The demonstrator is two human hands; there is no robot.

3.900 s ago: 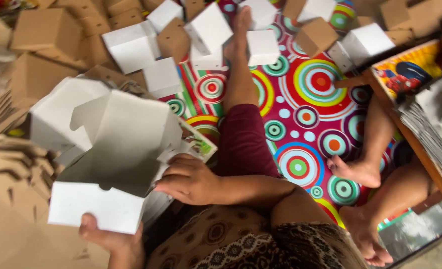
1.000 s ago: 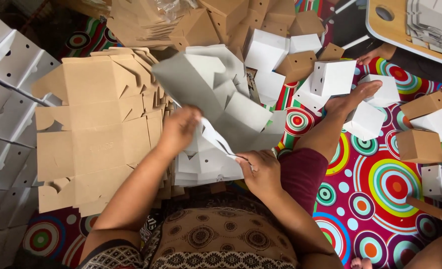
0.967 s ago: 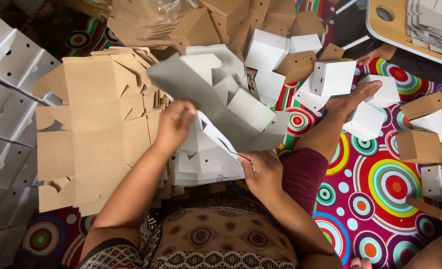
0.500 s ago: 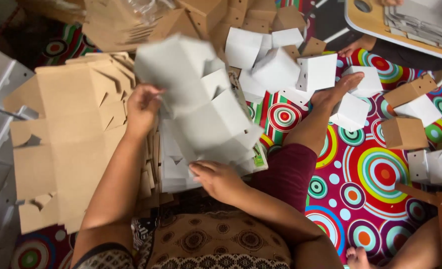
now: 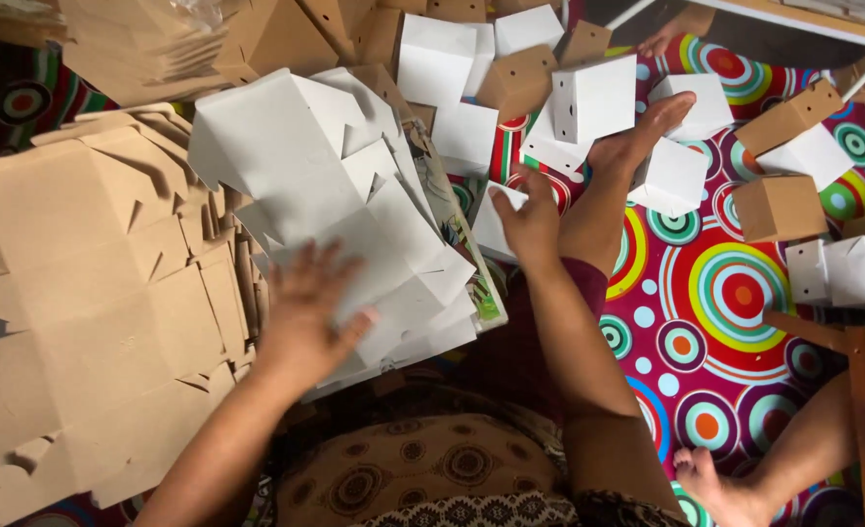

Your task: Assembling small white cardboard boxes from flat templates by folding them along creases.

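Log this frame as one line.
left hand: flat on white box blanks | right hand: open, empty | brown blanks: beside

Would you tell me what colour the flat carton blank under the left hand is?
White, seen in the head view: the flat carton blank under the left hand.

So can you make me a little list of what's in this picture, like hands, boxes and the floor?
left hand: flat on a stack of white unfolded cardboard box sheets
right hand: open, raised past the stack's right edge, holding nothing
left of the stack: pile of brown flat cardboard box sheets
farther out: folded white cardboard cubes and folded brown cardboard cubes
floor: mat with bright coloured circles
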